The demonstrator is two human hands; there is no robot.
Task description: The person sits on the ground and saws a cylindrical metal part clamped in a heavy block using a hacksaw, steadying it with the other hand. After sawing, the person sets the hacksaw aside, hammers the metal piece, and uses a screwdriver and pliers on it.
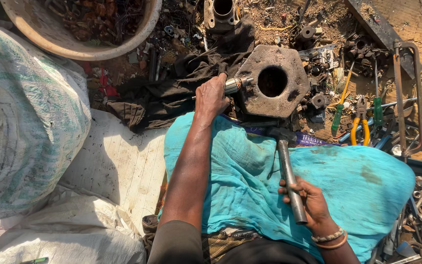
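Note:
My left hand (211, 98) grips a short shiny metal cylinder (235, 85) and holds it against the edge of a thick, rusty, many-sided iron block (289, 102) with a round hole through its middle. My right hand (308, 200), with bangles at the wrist, is closed around the steel handle of a hammer (289, 176). The hammer's head lies near the block's front edge, above a turquoise cloth (240, 176) spread over my lap.
A dark rag (172, 93) lies under and left of the block. White woven sacks (25, 122) fill the left. A round basin (74, 39) of scrap stands at top left. Pliers (361, 122), screwdrivers (340, 110), a hacksaw frame (406, 98) and loose metal parts crowd the right.

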